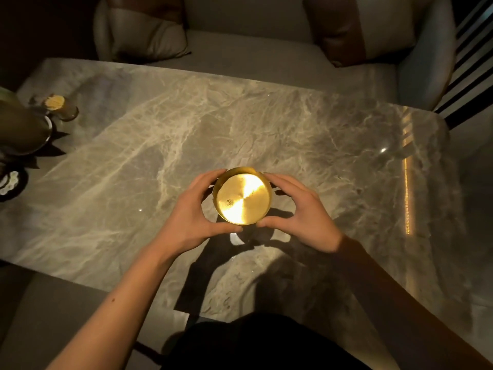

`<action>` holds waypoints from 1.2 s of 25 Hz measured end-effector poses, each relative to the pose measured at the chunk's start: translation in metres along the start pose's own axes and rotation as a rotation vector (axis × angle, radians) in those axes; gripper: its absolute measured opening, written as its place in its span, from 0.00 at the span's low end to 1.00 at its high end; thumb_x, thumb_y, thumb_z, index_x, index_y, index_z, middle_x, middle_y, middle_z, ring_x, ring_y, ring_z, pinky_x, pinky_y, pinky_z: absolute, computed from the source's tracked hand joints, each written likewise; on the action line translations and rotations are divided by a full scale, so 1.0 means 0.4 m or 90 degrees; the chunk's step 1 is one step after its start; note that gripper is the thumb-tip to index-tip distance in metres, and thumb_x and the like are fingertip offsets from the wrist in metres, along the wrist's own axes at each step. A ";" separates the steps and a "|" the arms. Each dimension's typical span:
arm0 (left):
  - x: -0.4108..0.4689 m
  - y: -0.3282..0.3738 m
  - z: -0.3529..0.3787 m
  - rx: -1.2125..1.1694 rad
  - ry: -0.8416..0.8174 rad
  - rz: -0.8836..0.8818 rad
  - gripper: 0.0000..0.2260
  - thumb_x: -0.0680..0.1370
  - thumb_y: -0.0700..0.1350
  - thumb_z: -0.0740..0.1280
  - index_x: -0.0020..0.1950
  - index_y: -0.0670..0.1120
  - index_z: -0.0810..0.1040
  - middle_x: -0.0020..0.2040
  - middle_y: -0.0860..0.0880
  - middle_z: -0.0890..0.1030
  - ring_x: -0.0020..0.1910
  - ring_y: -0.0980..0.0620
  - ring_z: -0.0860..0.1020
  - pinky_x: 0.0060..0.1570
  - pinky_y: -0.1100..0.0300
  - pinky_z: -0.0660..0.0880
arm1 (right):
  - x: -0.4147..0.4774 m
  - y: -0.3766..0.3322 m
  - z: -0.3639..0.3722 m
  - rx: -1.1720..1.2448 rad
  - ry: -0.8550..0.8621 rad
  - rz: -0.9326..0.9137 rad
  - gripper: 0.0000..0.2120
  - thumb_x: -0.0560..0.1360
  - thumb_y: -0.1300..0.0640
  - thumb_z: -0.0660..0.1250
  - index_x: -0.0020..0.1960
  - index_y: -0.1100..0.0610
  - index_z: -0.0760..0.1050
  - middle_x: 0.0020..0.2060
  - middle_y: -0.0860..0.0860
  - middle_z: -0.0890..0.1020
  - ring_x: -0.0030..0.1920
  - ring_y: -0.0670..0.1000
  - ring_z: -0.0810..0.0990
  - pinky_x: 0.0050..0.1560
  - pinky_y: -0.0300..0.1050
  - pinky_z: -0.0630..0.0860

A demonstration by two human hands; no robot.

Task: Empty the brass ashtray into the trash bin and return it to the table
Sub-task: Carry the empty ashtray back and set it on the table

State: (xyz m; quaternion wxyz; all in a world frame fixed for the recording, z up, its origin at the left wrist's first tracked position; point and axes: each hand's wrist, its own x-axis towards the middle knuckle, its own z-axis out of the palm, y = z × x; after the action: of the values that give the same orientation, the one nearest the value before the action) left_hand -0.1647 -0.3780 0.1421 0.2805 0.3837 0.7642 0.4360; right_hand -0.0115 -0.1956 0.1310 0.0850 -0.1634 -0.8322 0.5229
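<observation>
The round brass ashtray [242, 196] is held above the marble table [160, 145], near its middle, with a dark shadow beneath it. Its shiny inner floor faces up and shows only a small dark speck near the left. My left hand [196, 212] cups its left side, thumb under the near rim and fingers on the far rim. My right hand [298, 209] cups the right side the same way. No trash bin is in view.
At the table's left edge stand a small jar of toothpicks [57, 105], a large greenish vessel [21, 126] and a dark coaster [10, 182]. A pale sofa with cushions [149, 38] runs behind the table. A dark slatted frame [469, 62] is at far right.
</observation>
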 end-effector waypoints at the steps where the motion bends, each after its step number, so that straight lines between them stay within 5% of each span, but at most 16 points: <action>1: -0.003 -0.009 -0.017 0.006 0.000 -0.002 0.44 0.59 0.51 0.83 0.72 0.51 0.69 0.66 0.57 0.72 0.66 0.62 0.71 0.65 0.71 0.67 | 0.010 -0.005 0.017 0.003 -0.003 0.004 0.41 0.62 0.52 0.81 0.71 0.54 0.70 0.66 0.47 0.75 0.64 0.43 0.74 0.63 0.35 0.71; 5: -0.031 -0.077 -0.116 0.015 0.020 -0.017 0.45 0.58 0.53 0.83 0.72 0.52 0.69 0.66 0.55 0.71 0.67 0.60 0.70 0.67 0.67 0.67 | 0.077 -0.043 0.120 0.002 -0.034 0.033 0.41 0.62 0.54 0.82 0.71 0.52 0.69 0.64 0.44 0.75 0.62 0.38 0.73 0.61 0.27 0.68; 11: -0.059 -0.262 -0.366 0.015 0.052 -0.031 0.45 0.58 0.53 0.83 0.72 0.55 0.68 0.67 0.55 0.71 0.66 0.59 0.71 0.66 0.61 0.69 | 0.261 -0.139 0.367 -0.053 -0.061 0.046 0.41 0.61 0.52 0.82 0.71 0.51 0.70 0.65 0.46 0.75 0.61 0.41 0.73 0.61 0.29 0.68; 16: -0.102 -0.466 -0.617 -0.013 0.050 -0.071 0.45 0.58 0.50 0.83 0.71 0.58 0.66 0.66 0.60 0.69 0.61 0.73 0.68 0.57 0.74 0.67 | 0.398 -0.245 0.643 -0.060 -0.062 0.061 0.41 0.61 0.50 0.81 0.71 0.51 0.70 0.65 0.46 0.75 0.61 0.40 0.73 0.62 0.28 0.67; 20: -0.181 -0.591 -0.783 0.002 0.075 -0.050 0.47 0.60 0.56 0.80 0.74 0.43 0.66 0.69 0.50 0.71 0.66 0.65 0.71 0.60 0.71 0.71 | 0.473 -0.324 0.836 -0.066 -0.079 0.061 0.39 0.63 0.50 0.81 0.71 0.52 0.70 0.65 0.46 0.76 0.62 0.43 0.74 0.64 0.33 0.69; 24: -0.245 -0.704 -0.886 -0.030 0.096 -0.067 0.45 0.59 0.52 0.81 0.72 0.50 0.66 0.66 0.53 0.71 0.66 0.54 0.74 0.60 0.66 0.73 | 0.530 -0.359 0.991 -0.074 -0.115 0.048 0.38 0.63 0.51 0.80 0.70 0.53 0.70 0.63 0.44 0.74 0.61 0.43 0.74 0.65 0.39 0.70; 30: -0.370 -0.833 -0.952 -0.084 0.179 -0.158 0.42 0.58 0.41 0.83 0.69 0.51 0.69 0.66 0.48 0.72 0.66 0.52 0.73 0.64 0.55 0.75 | 0.569 -0.383 1.163 -0.090 -0.195 0.022 0.39 0.64 0.51 0.80 0.71 0.54 0.68 0.66 0.50 0.75 0.64 0.49 0.74 0.65 0.47 0.71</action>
State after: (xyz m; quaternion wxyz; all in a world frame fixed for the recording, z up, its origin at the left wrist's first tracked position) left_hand -0.4881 -0.7813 0.0384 0.2469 0.2026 0.8071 0.4967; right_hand -0.3971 -0.5665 0.0579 -0.0636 -0.1014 -0.8671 0.4835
